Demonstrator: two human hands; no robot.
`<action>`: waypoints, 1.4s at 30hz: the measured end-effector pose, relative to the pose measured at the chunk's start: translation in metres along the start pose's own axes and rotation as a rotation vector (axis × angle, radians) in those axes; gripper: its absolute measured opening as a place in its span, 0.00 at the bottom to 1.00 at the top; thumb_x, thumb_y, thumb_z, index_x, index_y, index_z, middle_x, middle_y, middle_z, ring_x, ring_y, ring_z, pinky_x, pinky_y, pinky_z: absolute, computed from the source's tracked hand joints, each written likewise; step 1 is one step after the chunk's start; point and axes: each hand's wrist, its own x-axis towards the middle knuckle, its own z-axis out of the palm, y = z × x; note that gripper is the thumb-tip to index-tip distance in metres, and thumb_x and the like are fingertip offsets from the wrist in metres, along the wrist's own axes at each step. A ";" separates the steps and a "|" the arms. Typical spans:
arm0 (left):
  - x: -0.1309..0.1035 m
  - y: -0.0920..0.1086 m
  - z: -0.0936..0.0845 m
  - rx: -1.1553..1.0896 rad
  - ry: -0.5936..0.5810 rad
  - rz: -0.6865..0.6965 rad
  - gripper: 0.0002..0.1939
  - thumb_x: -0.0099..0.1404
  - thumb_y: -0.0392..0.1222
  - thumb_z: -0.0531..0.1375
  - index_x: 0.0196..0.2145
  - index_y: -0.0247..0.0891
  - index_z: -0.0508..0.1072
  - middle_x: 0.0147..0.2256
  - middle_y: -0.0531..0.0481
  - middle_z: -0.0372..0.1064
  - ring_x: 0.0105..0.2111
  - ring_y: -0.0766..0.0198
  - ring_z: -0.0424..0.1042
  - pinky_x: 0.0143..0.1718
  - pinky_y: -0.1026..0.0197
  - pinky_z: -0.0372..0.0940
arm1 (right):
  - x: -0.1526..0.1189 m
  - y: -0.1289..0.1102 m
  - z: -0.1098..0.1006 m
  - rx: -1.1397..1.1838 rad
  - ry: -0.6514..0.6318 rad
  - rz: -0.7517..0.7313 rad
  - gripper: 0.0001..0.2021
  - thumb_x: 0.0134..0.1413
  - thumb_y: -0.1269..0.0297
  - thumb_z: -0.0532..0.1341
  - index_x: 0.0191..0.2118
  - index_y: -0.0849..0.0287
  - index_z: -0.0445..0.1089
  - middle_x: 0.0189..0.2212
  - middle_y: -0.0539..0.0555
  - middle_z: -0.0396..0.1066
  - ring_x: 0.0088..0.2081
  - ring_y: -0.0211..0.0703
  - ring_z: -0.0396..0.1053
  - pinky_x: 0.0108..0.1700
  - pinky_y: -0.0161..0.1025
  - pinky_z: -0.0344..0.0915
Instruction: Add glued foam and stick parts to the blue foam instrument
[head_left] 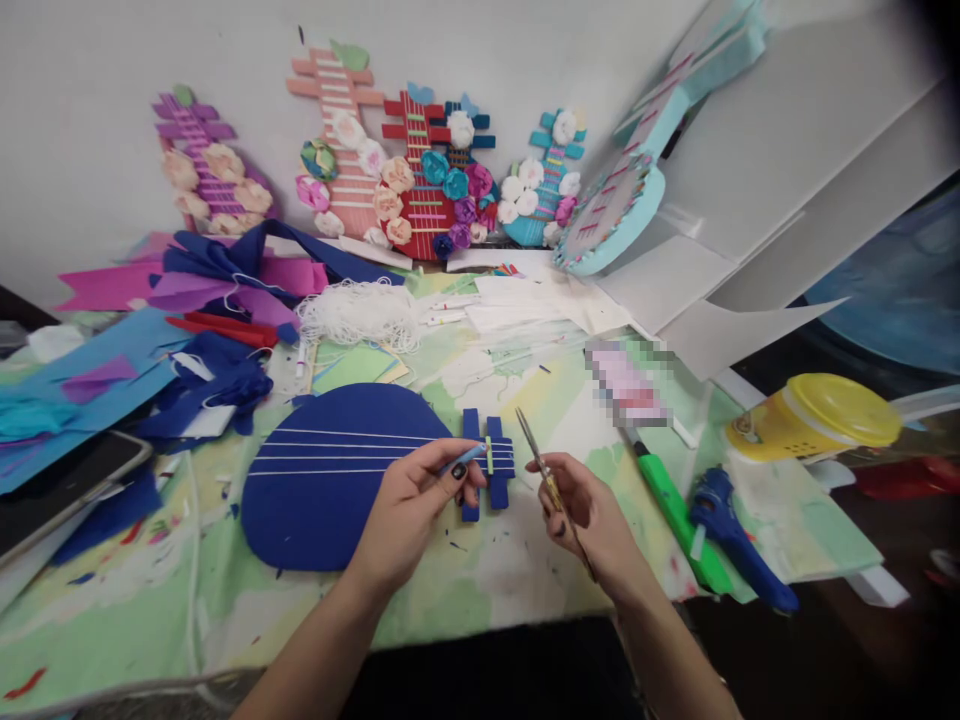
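Observation:
A dark blue instrument shape (330, 510) lies flat on the cloth, with white strings running along its rounded body to the neck. Blue crossbars and a small green strip (490, 455) are at its right end. My left hand (420, 500) is over the neck, pinching a thin light-blue strip (466, 456) between thumb and fingers. To the right of the crossbars, my right hand (581, 510) holds metal scissors (551, 485), blades pointing up and to the left. The blades do not touch the blue strip.
Decorated instruments (420, 190) lean on the wall. White string (364, 315) and coloured scraps (120, 370) lie left, beside a phone (67, 490). On the right are a green cutter (686, 525), a blue glue gun (739, 545) and a yellow tub (810, 415).

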 end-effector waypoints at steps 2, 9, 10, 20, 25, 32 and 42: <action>-0.003 0.001 0.001 0.068 -0.004 -0.003 0.10 0.61 0.38 0.58 0.41 0.37 0.73 0.27 0.52 0.67 0.25 0.70 0.64 0.28 0.67 0.60 | -0.004 -0.010 0.010 -0.039 -0.052 -0.023 0.16 0.41 0.63 0.65 0.38 0.57 0.62 0.21 0.43 0.53 0.23 0.32 0.50 0.23 0.31 0.50; -0.012 0.006 0.006 0.180 0.003 0.026 0.06 0.62 0.42 0.57 0.36 0.39 0.72 0.25 0.54 0.62 0.25 0.70 0.59 0.27 0.67 0.56 | -0.007 -0.024 0.034 -0.372 -0.007 -0.109 0.12 0.41 0.64 0.65 0.32 0.57 0.62 0.19 0.42 0.53 0.22 0.32 0.50 0.24 0.31 0.49; -0.013 0.007 0.007 0.190 0.005 0.026 0.06 0.62 0.42 0.57 0.35 0.39 0.71 0.25 0.54 0.61 0.25 0.70 0.59 0.27 0.67 0.56 | -0.007 -0.024 0.035 -0.391 -0.002 -0.119 0.12 0.42 0.63 0.65 0.32 0.57 0.63 0.20 0.43 0.53 0.23 0.32 0.50 0.24 0.31 0.49; -0.014 0.015 0.010 0.276 -0.027 0.030 0.06 0.62 0.40 0.55 0.30 0.37 0.70 0.24 0.54 0.59 0.24 0.68 0.57 0.27 0.65 0.55 | -0.010 -0.027 0.038 -0.506 0.030 -0.172 0.14 0.41 0.57 0.66 0.33 0.57 0.65 0.21 0.44 0.55 0.24 0.34 0.52 0.25 0.33 0.51; -0.016 0.014 0.011 0.252 -0.070 0.013 0.07 0.64 0.41 0.54 0.31 0.37 0.68 0.24 0.53 0.60 0.25 0.67 0.59 0.28 0.65 0.56 | -0.011 -0.028 0.040 -0.516 0.034 -0.175 0.15 0.41 0.57 0.67 0.34 0.57 0.66 0.21 0.44 0.55 0.23 0.34 0.52 0.25 0.32 0.51; -0.018 0.013 0.011 0.220 -0.063 0.019 0.06 0.64 0.40 0.54 0.31 0.37 0.69 0.21 0.55 0.56 0.23 0.69 0.56 0.26 0.66 0.54 | -0.012 -0.028 0.040 -0.523 0.036 -0.169 0.15 0.41 0.55 0.67 0.34 0.57 0.66 0.20 0.43 0.54 0.23 0.34 0.52 0.25 0.32 0.51; -0.007 0.007 0.004 -0.318 0.271 -0.045 0.04 0.58 0.36 0.61 0.33 0.37 0.73 0.35 0.51 0.69 0.35 0.68 0.66 0.37 0.66 0.61 | -0.009 -0.024 0.039 -0.308 0.114 -0.070 0.13 0.44 0.57 0.64 0.32 0.59 0.64 0.19 0.43 0.53 0.21 0.33 0.50 0.23 0.31 0.51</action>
